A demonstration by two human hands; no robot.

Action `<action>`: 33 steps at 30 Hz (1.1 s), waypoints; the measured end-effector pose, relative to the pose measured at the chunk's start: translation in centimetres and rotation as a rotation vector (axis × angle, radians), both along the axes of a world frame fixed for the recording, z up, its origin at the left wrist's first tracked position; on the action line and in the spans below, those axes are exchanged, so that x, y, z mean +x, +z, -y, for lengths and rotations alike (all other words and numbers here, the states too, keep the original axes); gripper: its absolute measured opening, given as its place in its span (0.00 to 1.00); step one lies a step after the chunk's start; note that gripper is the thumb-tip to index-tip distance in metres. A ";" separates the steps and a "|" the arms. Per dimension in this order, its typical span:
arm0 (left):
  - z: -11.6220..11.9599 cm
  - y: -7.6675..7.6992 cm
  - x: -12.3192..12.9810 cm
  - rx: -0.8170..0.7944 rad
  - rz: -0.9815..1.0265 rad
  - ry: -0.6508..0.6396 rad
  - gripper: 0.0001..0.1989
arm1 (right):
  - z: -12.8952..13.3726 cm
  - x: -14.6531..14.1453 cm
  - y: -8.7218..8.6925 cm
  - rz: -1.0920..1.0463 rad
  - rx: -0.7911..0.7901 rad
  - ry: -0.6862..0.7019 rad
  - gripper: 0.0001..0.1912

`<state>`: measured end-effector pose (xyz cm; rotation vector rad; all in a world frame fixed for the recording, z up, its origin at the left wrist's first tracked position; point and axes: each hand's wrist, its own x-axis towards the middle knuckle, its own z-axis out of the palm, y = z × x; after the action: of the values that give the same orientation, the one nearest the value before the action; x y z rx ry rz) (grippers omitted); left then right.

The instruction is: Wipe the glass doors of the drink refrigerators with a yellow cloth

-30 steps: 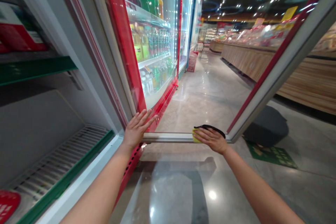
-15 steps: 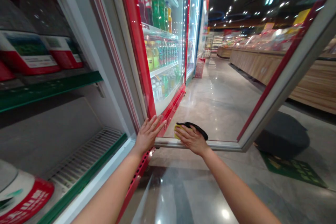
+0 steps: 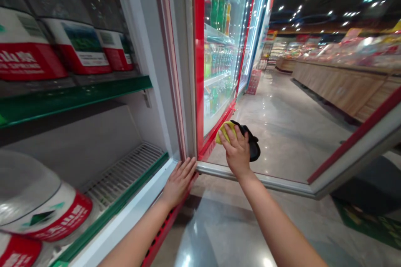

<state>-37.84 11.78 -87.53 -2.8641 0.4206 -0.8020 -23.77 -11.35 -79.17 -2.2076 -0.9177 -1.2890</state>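
Note:
A yellow-and-black cloth [image 3: 222,132] lies against the lower glass of the open fridge door [image 3: 282,133]. My right hand [image 3: 238,152] presses it there, with fingers spread over the yellow part; the black part sticks out to the right. Low by the hinge side, my left hand [image 3: 179,181] rests with its fingers stretched out at the corner where the door frame [image 3: 219,170] meets the cabinet. Nothing shows in that hand.
Large water bottles [image 3: 75,46] with red and white labels stand on a green-edged shelf [image 3: 75,96] at left. Below is a wire rack [image 3: 125,171] with more bottles [image 3: 46,200]. Another drinks fridge [image 3: 224,71] and wooden display counters [image 3: 341,83] appear beyond the glass.
My right hand has slid the cloth up and slightly right on the glass. My left hand has shifted a little lower. The view has turned left, showing more of the shelves.

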 end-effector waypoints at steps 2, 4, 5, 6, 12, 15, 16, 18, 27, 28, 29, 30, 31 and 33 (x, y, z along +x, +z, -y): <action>-0.4 -0.4 -0.3 -0.013 -0.024 0.021 0.33 | -1.5 0.1 -0.2 0.001 -0.031 0.076 0.28; -0.8 -1.0 -0.5 -0.019 -0.044 0.035 0.35 | -2.8 0.4 -0.7 -0.004 -0.082 0.140 0.29; -1.0 -1.3 -0.6 -0.021 -0.053 0.035 0.35 | -3.4 0.6 -1.1 -0.004 -0.111 0.163 0.28; -1.2 -1.6 -0.7 -0.024 -0.063 0.032 0.36 | -3.9 0.7 -1.6 0.001 -0.144 0.183 0.27; -1.8 -2.7 -1.6 -0.052 -0.138 0.038 0.36 | -6.1 0.9 -5.6 0.104 -0.371 0.331 0.14; -1.8 -2.5 -2.0 -0.067 -0.152 0.062 0.35 | -6.1 0.6 -8.0 0.060 -0.479 0.399 0.13; -1.8 -2.4 -2.1 -0.070 -0.154 0.065 0.35 | -5.9 0.4 -8.8 0.043 -0.519 0.428 0.13; -1.7 -2.2 -2.2 -0.074 -0.152 0.070 0.34 | -5.4 -0.1 -10.1 0.020 -0.578 0.481 0.14; 0.2 -2.0 -1.1 -0.088 -0.151 0.027 0.32 | -0.1 0.1 -10.2 -0.058 -0.768 0.634 0.24; 0.5 -2.0 -0.9 -0.086 -0.153 0.023 0.32 | 1.5 0.2 -10.0 -0.060 -0.795 0.634 0.25; 0.7 -2.1 -0.7 -0.083 -0.158 0.018 0.32 | 3.3 0.3 -9.9 -0.050 -0.817 0.617 0.26; 1.0 -2.2 -0.6 -0.079 -0.165 0.011 0.33 | 5.3 0.3 -9.7 -0.025 -0.828 0.586 0.28; 1.2 -2.2 -0.4 -0.073 -0.173 0.000 0.34 | 7.4 0.2 -9.6 0.007 -0.840 0.550 0.29; 1.5 -2.4 -0.1 -0.062 -0.184 -0.029 0.38 | 11.3 0.0 -9.1 0.071 -0.847 0.484 0.33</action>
<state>-37.89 10.31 -89.88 -3.0081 0.4669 -0.5662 -23.79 -22.61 -88.31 -2.2402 -2.1678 -0.8159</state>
